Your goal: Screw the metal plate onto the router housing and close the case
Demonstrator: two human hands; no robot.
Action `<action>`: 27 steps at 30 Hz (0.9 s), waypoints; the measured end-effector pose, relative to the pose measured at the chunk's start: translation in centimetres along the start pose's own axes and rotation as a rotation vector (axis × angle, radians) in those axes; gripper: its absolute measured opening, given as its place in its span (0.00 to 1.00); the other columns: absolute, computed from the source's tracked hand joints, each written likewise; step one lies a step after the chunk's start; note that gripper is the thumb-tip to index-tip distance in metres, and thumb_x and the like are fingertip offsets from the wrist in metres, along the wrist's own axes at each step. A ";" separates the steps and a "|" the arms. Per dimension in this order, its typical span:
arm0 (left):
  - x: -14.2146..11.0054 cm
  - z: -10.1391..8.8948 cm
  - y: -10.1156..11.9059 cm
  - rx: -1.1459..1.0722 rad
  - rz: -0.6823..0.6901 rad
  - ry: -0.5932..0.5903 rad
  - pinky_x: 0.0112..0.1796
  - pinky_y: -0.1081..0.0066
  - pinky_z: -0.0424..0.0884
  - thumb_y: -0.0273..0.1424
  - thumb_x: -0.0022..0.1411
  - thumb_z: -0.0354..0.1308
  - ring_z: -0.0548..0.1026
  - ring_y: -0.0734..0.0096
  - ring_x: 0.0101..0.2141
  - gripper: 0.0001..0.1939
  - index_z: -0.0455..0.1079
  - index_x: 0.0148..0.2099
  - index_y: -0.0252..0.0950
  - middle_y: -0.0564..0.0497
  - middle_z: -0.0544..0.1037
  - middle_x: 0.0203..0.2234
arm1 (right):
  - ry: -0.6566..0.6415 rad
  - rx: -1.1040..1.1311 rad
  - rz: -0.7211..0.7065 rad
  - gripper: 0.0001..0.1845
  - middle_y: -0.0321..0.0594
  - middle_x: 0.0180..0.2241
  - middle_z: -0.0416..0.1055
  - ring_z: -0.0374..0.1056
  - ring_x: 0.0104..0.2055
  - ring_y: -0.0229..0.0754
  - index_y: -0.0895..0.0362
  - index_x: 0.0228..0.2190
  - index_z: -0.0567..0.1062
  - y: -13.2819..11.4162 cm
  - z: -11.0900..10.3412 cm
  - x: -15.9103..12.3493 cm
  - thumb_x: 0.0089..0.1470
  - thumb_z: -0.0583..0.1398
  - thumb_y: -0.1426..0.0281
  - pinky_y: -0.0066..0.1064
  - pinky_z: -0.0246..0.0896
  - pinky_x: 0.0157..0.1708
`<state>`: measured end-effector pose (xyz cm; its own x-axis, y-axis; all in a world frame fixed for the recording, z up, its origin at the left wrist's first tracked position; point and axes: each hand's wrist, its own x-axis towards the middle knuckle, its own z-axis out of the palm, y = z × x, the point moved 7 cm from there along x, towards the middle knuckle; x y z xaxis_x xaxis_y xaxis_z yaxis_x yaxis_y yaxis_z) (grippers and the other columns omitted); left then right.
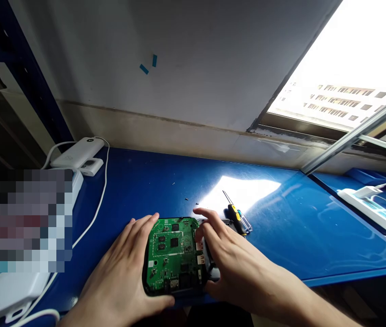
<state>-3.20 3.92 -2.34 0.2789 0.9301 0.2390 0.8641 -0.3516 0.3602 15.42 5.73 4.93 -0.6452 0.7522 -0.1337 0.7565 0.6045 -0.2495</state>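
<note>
A green circuit board sits in a shallow black housing at the front edge of the blue table. My left hand grips the housing's left side, fingers over the far corner and thumb along the near edge. On the right side, my right hand closes about the board's edge by the metal ports. Its index finger reaches past the far corner, and the thumb lies at the near corner. A dark part with a shiny surface lies partly hidden beneath this hand. Just beyond it is a yellow-and-black screwdriver.
Small dark screws lie beyond the board on the blue table. White devices and a white cable are at left, beside a blurred-out area. A power strip is at far right, past a metal frame.
</note>
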 end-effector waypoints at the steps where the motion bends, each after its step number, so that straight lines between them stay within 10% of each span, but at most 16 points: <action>1: 0.0 0.0 -0.1 -0.010 -0.001 0.003 0.61 0.39 0.71 0.47 0.40 0.78 0.66 0.36 0.67 0.71 0.36 0.75 0.51 0.42 0.68 0.69 | -0.017 0.000 -0.015 0.33 0.67 0.68 0.56 0.53 0.73 0.65 0.66 0.53 0.69 0.0 0.0 -0.1 0.44 0.70 0.76 0.50 0.64 0.68; 15: -0.3 -0.1 0.4 -0.081 -0.080 0.056 0.63 0.39 0.67 0.31 0.36 0.76 0.63 0.34 0.68 0.67 0.44 0.74 0.50 0.43 0.68 0.69 | -0.011 0.081 -0.144 0.35 0.53 0.67 0.65 0.75 0.59 0.55 0.56 0.62 0.65 0.5 -1.9 0.7 0.55 0.69 0.75 0.46 0.77 0.56; 27: -0.4 0.5 -1.0 -0.115 -0.147 0.045 0.61 0.42 0.70 0.34 0.36 0.78 0.65 0.34 0.67 0.80 0.25 0.78 0.47 0.36 0.60 0.72 | 0.165 0.194 -0.099 0.44 0.55 0.65 0.67 0.74 0.60 0.64 0.53 0.65 0.57 2.8 -2.1 1.5 0.52 0.68 0.72 0.54 0.79 0.52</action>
<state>-3.94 3.91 -3.27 0.1318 0.9676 0.2153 0.8400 -0.2244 0.4939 16.82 9.12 6.00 -0.6766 0.7343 0.0548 0.6457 0.6274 -0.4351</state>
